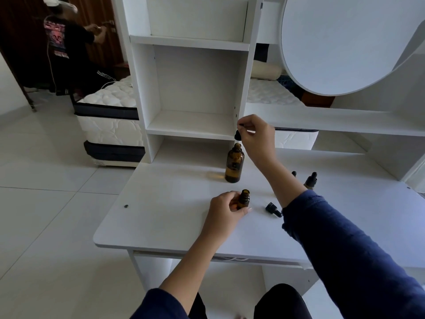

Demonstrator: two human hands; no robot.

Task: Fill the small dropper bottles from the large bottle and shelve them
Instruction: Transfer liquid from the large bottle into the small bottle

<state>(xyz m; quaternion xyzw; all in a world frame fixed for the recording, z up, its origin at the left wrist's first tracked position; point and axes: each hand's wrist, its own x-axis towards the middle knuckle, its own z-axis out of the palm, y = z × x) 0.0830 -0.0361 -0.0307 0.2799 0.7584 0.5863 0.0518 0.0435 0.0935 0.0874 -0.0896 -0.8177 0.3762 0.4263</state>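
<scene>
– Bottles: how many?
– One large bottle [234, 164], amber and uncapped, upright mid-frame on the desk [161, 215]. Three small ones: an open bottle [243, 199] below it, a capped bottle [311, 180] right of centre, and a hidden bottle [294, 173] with only its tip showing past the right forearm.
– Droppers?
– Two. One dropper [238, 134] hangs just above the large bottle's mouth; a loose dropper [273, 209] lies on the desk beside the forearm.
– Around?
– Shelf [190, 125] behind, mirror [333, 42] upper right, mattress [110, 116] and a second person [69, 42] upper left.
– Hands?
– Left hand [224, 208] curls round the open bottle. Right hand [255, 134] pinches the dropper's bulb.
</scene>
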